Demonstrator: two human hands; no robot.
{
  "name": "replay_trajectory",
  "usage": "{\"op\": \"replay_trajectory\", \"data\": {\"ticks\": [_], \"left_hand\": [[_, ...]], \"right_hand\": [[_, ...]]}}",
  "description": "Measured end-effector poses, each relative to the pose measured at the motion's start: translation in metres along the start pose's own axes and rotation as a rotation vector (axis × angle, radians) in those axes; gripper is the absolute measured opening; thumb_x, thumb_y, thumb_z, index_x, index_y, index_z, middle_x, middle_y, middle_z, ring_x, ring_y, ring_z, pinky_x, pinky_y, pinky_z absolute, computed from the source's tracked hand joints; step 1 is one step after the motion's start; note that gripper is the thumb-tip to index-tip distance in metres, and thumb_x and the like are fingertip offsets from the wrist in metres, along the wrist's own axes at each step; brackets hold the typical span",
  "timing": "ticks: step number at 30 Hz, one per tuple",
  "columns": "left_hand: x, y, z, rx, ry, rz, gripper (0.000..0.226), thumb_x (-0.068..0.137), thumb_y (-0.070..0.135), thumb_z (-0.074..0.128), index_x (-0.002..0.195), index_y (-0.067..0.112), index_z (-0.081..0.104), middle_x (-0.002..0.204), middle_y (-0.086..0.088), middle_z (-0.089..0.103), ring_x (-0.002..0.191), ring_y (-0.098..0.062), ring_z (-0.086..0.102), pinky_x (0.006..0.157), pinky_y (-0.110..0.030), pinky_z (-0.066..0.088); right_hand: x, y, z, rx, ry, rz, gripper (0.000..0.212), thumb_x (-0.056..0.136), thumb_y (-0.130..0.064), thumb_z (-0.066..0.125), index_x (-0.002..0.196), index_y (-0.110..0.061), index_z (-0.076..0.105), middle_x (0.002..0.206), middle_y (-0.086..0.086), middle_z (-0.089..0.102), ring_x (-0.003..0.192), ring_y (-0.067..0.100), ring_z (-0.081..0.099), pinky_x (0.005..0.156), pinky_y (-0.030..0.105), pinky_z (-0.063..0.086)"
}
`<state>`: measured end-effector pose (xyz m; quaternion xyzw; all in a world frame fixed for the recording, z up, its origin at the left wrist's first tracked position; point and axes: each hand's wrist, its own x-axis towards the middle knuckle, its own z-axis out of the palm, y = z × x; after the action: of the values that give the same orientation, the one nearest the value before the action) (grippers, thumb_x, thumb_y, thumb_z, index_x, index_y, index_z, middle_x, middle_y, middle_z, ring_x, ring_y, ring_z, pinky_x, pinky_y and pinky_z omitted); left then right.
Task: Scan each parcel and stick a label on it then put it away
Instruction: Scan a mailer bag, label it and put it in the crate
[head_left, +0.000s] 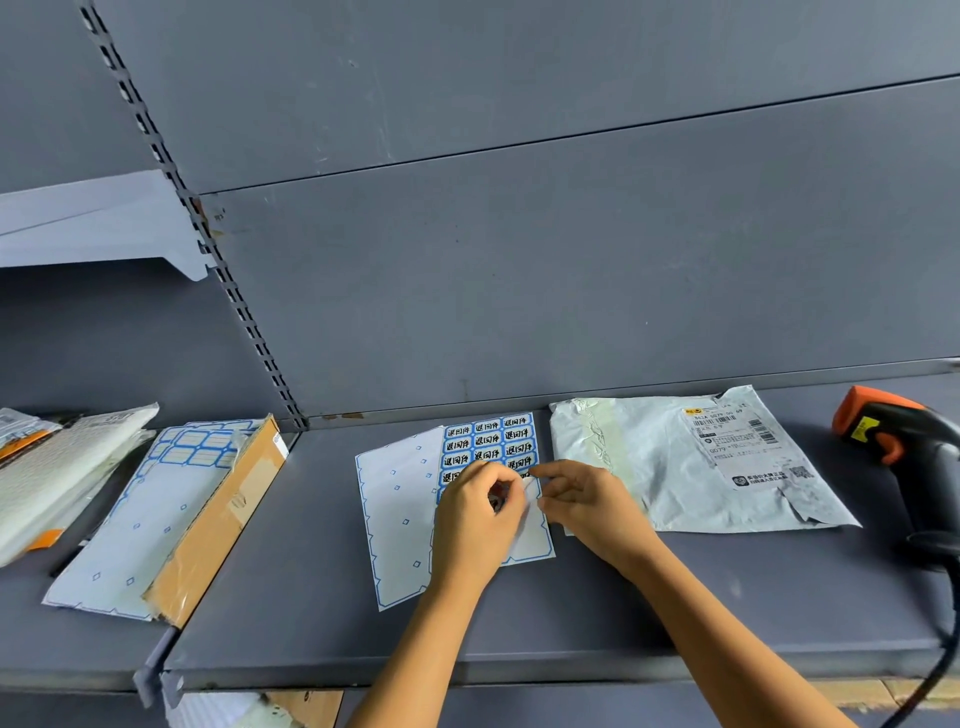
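label sheet lies flat at centre frame on grey shelf. left hand on its right half, fingers curled, pinching at it. right hand just beside, thumb and forefinger pinching the sheet's right edge. parcel flat, right of sheet. scanner far right.

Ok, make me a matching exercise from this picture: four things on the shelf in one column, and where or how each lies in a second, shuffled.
1. blue-bordered sticker sheet
2. grey plastic mailer parcel
3. orange and black handheld scanner
4. brown cardboard parcel

A. far right of the grey metal shelf
B. at left, beneath a mostly peeled label sheet
C. under left hand and right hand
D. flat, shipping label up

Pairs: 1-C, 2-D, 3-A, 4-B
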<state>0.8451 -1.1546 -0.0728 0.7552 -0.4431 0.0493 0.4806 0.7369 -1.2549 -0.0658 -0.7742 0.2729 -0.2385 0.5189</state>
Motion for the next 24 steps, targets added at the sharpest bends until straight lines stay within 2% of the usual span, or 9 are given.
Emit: {"op": "replay_trajectory", "data": {"ticks": [2,4,8,13,21,24], "left_hand": [[0.0004,-0.0001,-0.0004,-0.029,0.017,-0.018,0.012,0.081,0.018,0.059,0.070,0.023,0.059,0.074,0.012,0.060,0.068,-0.007,0.057,0.066,-0.030,0.050],[0.0005,-0.0004,-0.0011,-0.047,0.020,-0.040,0.014,0.082,0.015,0.060,0.070,0.023,0.059,0.075,0.012,0.061,0.071,-0.006,0.058,0.067,-0.029,0.050],[0.0001,-0.0012,-0.0022,-0.069,0.028,-0.055,0.009,0.080,0.021,0.058,0.071,0.021,0.060,0.075,0.012,0.062,0.071,-0.006,0.059,0.066,-0.025,0.050],[0.0006,-0.0013,-0.0038,-0.068,0.026,-0.091,0.020,0.083,0.007,0.063,0.071,0.023,0.058,0.074,0.011,0.063,0.068,-0.005,0.060,0.062,-0.017,0.046],[0.0017,0.0010,-0.0051,-0.100,0.071,-0.164,0.026,0.085,0.009,0.062,0.069,0.027,0.054,0.075,0.007,0.064,0.067,-0.003,0.059,0.061,-0.019,0.045],[0.0019,-0.0006,-0.0051,-0.099,0.083,-0.180,0.022,0.085,0.009,0.061,0.071,0.025,0.056,0.076,0.007,0.065,0.068,-0.006,0.061,0.063,-0.024,0.047]], "right_hand": [[0.0012,0.0004,0.0000,-0.012,-0.016,0.011,0.042,0.084,-0.001,0.061,0.122,-0.018,0.060,0.074,-0.006,0.066,0.067,0.002,0.063,0.067,0.015,0.045],[0.0016,0.0002,0.0001,-0.030,-0.021,0.008,0.048,0.084,0.000,0.060,0.128,-0.018,0.055,0.072,-0.011,0.063,0.062,-0.005,0.059,0.065,0.013,0.043],[0.0009,0.0000,0.0003,-0.079,-0.023,-0.047,0.053,0.082,0.003,0.056,0.127,-0.026,0.056,0.069,-0.008,0.060,0.059,0.001,0.054,0.064,0.015,0.044],[0.0031,-0.0013,-0.0025,-0.092,-0.058,0.010,0.039,0.083,0.001,0.057,0.118,-0.018,0.060,0.074,-0.007,0.063,0.067,0.006,0.060,0.064,0.013,0.045],[0.0047,0.0008,-0.0010,-0.129,-0.051,0.028,0.035,0.084,-0.003,0.060,0.117,-0.013,0.062,0.070,-0.008,0.063,0.062,-0.004,0.057,0.065,0.014,0.045],[0.0055,0.0001,-0.0002,-0.135,-0.049,0.038,0.035,0.083,-0.003,0.059,0.117,-0.012,0.062,0.070,-0.008,0.063,0.068,-0.006,0.055,0.067,0.014,0.043]]}}
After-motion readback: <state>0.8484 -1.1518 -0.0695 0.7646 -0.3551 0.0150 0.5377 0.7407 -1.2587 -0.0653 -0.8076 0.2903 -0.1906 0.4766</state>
